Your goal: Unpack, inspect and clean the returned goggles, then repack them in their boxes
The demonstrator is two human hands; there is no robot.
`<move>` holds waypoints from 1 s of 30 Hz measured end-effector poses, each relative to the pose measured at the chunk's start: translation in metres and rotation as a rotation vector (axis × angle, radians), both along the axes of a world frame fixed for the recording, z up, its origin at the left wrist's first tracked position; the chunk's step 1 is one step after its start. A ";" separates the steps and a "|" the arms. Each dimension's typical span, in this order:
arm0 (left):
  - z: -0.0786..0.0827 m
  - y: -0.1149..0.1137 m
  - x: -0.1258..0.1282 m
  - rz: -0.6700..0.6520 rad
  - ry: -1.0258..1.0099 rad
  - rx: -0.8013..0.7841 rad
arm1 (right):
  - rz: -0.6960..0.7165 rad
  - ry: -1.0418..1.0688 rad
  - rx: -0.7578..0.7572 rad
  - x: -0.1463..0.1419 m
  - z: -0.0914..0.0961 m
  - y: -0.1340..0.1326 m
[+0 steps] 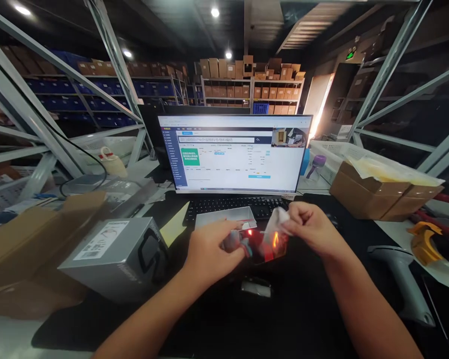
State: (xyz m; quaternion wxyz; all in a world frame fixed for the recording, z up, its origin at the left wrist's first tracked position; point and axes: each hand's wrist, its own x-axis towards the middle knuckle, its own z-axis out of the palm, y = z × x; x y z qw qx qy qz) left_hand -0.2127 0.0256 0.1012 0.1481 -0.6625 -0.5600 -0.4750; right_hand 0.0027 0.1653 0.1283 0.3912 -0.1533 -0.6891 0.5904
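Note:
My left hand (211, 252) is closed, thumb against fingers, on a glossy red lens-like piece (273, 252) with orange reflections; its exact kind is blurred. Partly behind that hand lies a flat, pale grey box or lid (226, 217), in front of the keyboard. My right hand (310, 227) pinches a crumpled white cloth or tissue (276, 219), which hangs down against the red piece. Below both hands, a small clear-and-white item (256, 288) rests on the black mat (303, 319).
A monitor (232, 159) stands behind a black keyboard (205, 207). At left are a grey printed box (115, 259) and an open cardboard box (33, 249). A barcode scanner (402, 284), a tape dispenser (426, 244) and a filled carton (377, 192) are at right.

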 end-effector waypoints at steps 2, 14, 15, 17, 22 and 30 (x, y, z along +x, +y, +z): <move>-0.001 0.001 -0.002 0.063 -0.061 -0.074 | -0.284 0.221 -0.123 -0.003 -0.006 0.010; 0.002 -0.003 0.003 0.274 -0.169 0.088 | -0.265 0.486 -0.359 -0.065 -0.034 -0.068; 0.002 -0.003 0.004 0.277 -0.164 0.101 | -0.209 0.436 -0.322 -0.068 -0.037 -0.079; 0.001 -0.004 0.007 0.282 -0.127 0.135 | -0.167 0.334 -0.209 -0.071 -0.041 -0.094; -0.004 -0.008 0.015 0.309 0.043 0.266 | -0.368 0.178 0.121 -0.066 -0.043 -0.093; 0.004 -0.013 0.019 0.289 0.081 0.294 | -0.205 0.290 0.006 -0.060 -0.042 -0.088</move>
